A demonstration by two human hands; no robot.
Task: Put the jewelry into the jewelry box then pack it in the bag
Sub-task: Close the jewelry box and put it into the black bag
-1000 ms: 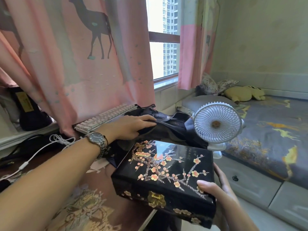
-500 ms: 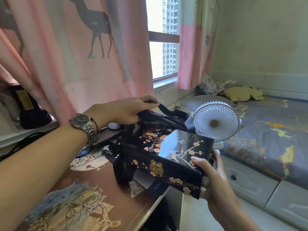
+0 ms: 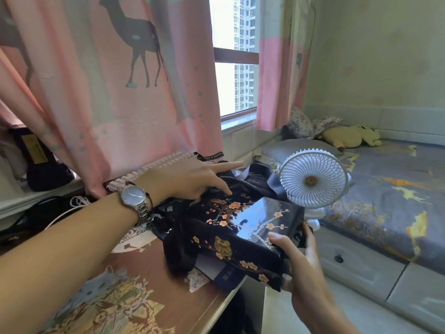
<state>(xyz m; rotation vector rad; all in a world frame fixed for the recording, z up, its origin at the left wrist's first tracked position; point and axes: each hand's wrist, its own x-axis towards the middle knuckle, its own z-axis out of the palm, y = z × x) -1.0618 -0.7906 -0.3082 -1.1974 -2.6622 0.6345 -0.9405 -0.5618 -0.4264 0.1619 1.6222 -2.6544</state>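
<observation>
The black lacquered jewelry box [image 3: 252, 220], painted with pink blossoms and fitted with a gold clasp, is closed and tilted. Its left end sits inside the mouth of the black bag [image 3: 180, 239] on the desk. My right hand [image 3: 298, 254] grips the box's right end, thumb on the lid, out past the desk edge. My left hand [image 3: 185, 179], a watch on its wrist, rests on the bag's upper rim. The index finger points right and the thumb touches down near the lid. No loose jewelry is visible.
A white clip fan [image 3: 313, 179] stands just behind the box's right end. A keyboard [image 3: 154, 167] lies behind the bag under the pink curtain. White cable [image 3: 72, 203] trails on the left of the patterned desk [image 3: 134, 285]. A bed [image 3: 390, 189] fills the right.
The box has slid left, further into the bag, which now lies lower on the desk. My left hand dropped from holding the bag's handle up to resting spread on its rim.
</observation>
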